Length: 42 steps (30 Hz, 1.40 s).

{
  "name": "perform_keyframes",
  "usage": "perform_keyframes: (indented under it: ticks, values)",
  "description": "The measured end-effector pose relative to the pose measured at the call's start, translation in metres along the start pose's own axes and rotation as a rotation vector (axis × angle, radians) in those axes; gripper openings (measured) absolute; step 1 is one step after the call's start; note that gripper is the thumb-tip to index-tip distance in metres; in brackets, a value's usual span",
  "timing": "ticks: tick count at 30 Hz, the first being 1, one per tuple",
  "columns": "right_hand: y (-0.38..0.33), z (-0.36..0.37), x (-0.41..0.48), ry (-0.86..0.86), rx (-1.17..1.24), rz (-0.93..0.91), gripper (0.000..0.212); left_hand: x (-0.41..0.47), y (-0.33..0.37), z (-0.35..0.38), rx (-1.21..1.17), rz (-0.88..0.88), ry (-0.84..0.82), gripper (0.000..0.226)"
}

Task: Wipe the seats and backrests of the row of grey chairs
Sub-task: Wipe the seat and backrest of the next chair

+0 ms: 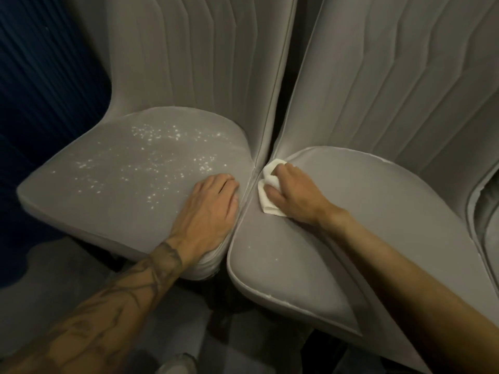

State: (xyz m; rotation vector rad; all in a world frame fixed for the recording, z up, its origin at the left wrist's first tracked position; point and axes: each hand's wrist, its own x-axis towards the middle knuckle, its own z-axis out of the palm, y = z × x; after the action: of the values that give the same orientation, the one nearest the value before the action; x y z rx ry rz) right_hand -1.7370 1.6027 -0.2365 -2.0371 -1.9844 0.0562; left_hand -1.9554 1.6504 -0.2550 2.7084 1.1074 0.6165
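Chairs sit side by side, grey and padded, their edges nearly touching. The left seat (121,184) is sprinkled with pale wet-looking specks (151,147), thickest toward the back, and the right seat (378,225) looks mostly plain with just a few faint specks near its front. The left hand (213,209) lies flat on the left seat's right edge, fingers straight and close together, holding nothing. The right hand (294,195) is on the right seat's back left corner, fingers curled over a folded white cloth (267,205) and pressing it into the cushion right by the gap between the chairs. Both ribbed backrests — left backrest (202,55) and right backrest (391,76) — rise straight up behind. A third chair (486,211) peeks in at the far right, and a dark blue ribbed wall (40,76) sits off to the left.
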Motion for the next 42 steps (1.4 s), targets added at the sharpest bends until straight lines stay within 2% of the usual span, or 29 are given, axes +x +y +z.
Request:
perform_keyframes:
  ticks: [2, 3, 6, 8, 12, 14, 17, 20, 22, 25, 26, 28, 30, 32, 38, 40, 42]
  values:
    - [-0.012, 0.007, -0.002, 0.019, -0.030, 0.014, 0.032, -0.003, -0.004, -0.003, 0.011, -0.003, 0.005, 0.023]
    - [-0.021, 0.012, -0.013, 0.047, -0.011, -0.043, 0.030, -0.007, -0.006, -0.004, 0.022, -0.001, -0.003, 0.023]
    - [-0.046, 0.015, -0.054, 0.030, 0.099, -0.237, 0.027, -0.022, -0.018, -0.009, 0.074, -0.012, -0.059, 0.042]
    - [-0.037, 0.011, -0.050, -0.011, 0.081, -0.276, 0.029, -0.029, -0.023, -0.011, 0.075, -0.046, -0.090, 0.055]
    - [-0.008, 0.001, -0.007, 0.041, -0.002, -0.049, 0.028, -0.031, -0.023, -0.008, 0.094, -0.066, -0.089, 0.058]
    - [-0.016, 0.005, -0.007, 0.070, -0.014, -0.026, 0.026, -0.030, -0.024, -0.007, 0.103, -0.064, -0.079, 0.058]
    - [-0.046, 0.014, -0.040, 0.055, 0.072, -0.204, 0.026, -0.031, -0.024, -0.007, 0.126, -0.060, -0.076, 0.056]
    - [-0.051, 0.011, -0.055, -0.036, 0.116, -0.357, 0.029, -0.031, -0.024, -0.007, 0.141, -0.056, -0.084, 0.055]
    - [-0.035, 0.004, -0.035, -0.031, 0.078, -0.291, 0.029, -0.031, -0.026, -0.006, 0.149, -0.054, -0.088, 0.057]
    - [-0.014, -0.003, -0.006, 0.013, -0.016, -0.055, 0.032, -0.033, -0.027, -0.005, 0.152, -0.051, -0.081, 0.057]
    - [-0.017, -0.001, -0.007, 0.023, -0.036, -0.032, 0.032, -0.034, -0.027, -0.005, 0.151, -0.051, -0.075, 0.057]
    - [-0.034, 0.008, -0.029, 0.046, 0.019, -0.131, 0.031, -0.034, -0.025, -0.004, 0.149, -0.055, -0.064, 0.056]
    - [-0.051, 0.009, -0.063, 0.008, 0.128, -0.270, 0.029, -0.034, -0.026, -0.005, 0.148, -0.050, -0.057, 0.055]
    - [-0.043, 0.003, -0.072, -0.051, 0.125, -0.328, 0.029, -0.034, -0.026, -0.005, 0.146, -0.046, -0.061, 0.055]
    - [0.024, -0.012, -0.043, 0.052, -0.017, 0.068, 0.029, -0.034, -0.024, -0.007, 0.138, -0.052, -0.063, 0.059]
    - [0.004, -0.005, -0.059, 0.082, -0.012, 0.048, 0.027, -0.034, -0.025, -0.006, 0.136, -0.053, -0.057, 0.058]
    - [-0.025, 0.002, -0.086, 0.074, 0.098, -0.072, 0.025, -0.033, -0.025, -0.006, 0.136, -0.051, -0.060, 0.058]
